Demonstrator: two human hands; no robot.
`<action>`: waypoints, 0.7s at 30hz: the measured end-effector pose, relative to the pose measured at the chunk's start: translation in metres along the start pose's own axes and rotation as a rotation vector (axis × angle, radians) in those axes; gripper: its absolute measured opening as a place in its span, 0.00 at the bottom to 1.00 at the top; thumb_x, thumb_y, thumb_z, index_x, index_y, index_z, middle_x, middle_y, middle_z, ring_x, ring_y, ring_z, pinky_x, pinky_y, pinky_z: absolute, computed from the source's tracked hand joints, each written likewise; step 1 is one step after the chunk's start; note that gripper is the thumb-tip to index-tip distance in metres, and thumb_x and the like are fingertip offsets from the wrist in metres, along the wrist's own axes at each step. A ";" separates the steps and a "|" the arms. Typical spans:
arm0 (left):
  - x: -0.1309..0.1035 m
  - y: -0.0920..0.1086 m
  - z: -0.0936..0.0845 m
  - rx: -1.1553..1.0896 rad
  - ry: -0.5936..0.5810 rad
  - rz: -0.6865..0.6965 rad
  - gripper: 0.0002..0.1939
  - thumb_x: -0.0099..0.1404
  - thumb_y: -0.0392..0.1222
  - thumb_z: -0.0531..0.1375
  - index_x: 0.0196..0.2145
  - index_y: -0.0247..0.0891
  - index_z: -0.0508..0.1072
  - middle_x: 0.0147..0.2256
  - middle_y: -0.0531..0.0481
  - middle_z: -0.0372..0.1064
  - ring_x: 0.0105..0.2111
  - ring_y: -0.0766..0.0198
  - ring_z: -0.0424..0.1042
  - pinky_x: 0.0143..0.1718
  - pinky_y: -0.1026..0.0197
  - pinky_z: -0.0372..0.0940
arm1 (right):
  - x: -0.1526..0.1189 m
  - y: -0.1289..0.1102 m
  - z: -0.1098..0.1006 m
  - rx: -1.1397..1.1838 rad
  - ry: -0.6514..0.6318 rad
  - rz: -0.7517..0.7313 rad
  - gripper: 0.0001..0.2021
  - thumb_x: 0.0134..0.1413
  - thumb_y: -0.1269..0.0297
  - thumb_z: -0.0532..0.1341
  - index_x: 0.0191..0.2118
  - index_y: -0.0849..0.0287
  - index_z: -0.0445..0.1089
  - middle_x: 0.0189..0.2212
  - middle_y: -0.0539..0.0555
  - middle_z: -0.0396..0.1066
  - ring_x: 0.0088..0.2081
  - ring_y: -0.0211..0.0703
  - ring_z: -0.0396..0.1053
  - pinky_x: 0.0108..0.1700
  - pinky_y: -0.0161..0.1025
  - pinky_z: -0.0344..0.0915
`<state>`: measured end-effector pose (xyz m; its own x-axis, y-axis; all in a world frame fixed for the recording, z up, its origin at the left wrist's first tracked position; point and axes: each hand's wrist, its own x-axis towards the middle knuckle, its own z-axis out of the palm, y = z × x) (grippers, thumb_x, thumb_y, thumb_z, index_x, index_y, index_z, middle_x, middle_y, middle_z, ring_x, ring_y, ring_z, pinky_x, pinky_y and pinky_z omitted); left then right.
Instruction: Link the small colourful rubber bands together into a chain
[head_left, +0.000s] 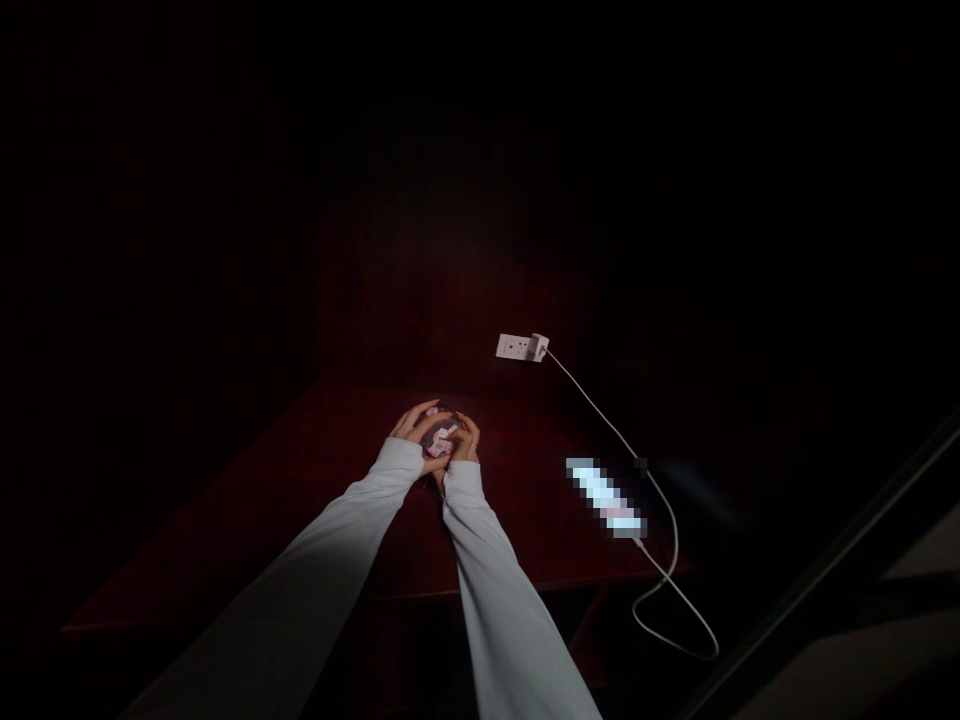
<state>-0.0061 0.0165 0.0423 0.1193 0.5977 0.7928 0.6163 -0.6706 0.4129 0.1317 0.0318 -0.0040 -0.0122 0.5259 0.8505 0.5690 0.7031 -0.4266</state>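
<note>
Both my hands reach forward over a dark red table [315,500], in pale long sleeves. My left hand [414,424] curves round the left and upper side of a dark rounded thing with white and pink patches [440,440]. On its right side my right hand [466,438] is wrapped close, fingers bent. Dim light and the fingers hide much of this thing, and I cannot tell its kind.
A white wall socket [513,347] holds a plugged-in charger [539,347]. Its white cable [675,520] runs down over the table's right side to a lit, blurred-out phone-like device [606,498]. A dark slanting edge [840,570] crosses the lower right. The surroundings are very dark.
</note>
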 end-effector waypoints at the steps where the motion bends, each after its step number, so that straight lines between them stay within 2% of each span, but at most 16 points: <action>1: 0.000 0.000 0.000 -0.007 0.000 -0.002 0.31 0.52 0.38 0.71 0.55 0.46 0.77 0.62 0.42 0.68 0.60 0.45 0.71 0.63 0.46 0.68 | 0.000 -0.003 -0.001 0.007 -0.001 0.009 0.18 0.50 0.61 0.62 0.48 0.52 0.62 0.64 0.62 0.61 0.58 0.50 0.72 0.49 0.44 0.75; 11: 0.002 0.005 -0.004 0.014 -0.018 -0.034 0.30 0.54 0.40 0.71 0.56 0.44 0.77 0.62 0.43 0.69 0.60 0.46 0.72 0.64 0.47 0.69 | 0.001 -0.029 -0.017 0.030 0.023 0.051 0.14 0.53 0.64 0.59 0.47 0.52 0.62 0.64 0.60 0.62 0.55 0.46 0.73 0.47 0.41 0.75; 21: 0.002 0.002 -0.004 0.017 -0.017 -0.002 0.30 0.54 0.40 0.72 0.55 0.42 0.77 0.62 0.41 0.69 0.59 0.47 0.73 0.63 0.47 0.70 | 0.000 -0.021 -0.017 0.041 -0.002 -0.012 0.14 0.55 0.63 0.61 0.47 0.52 0.62 0.65 0.62 0.61 0.53 0.47 0.75 0.44 0.40 0.75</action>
<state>-0.0080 0.0147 0.0460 0.1310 0.6066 0.7842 0.6297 -0.6618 0.4068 0.1338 0.0093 0.0104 -0.0206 0.5182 0.8550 0.5344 0.7285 -0.4287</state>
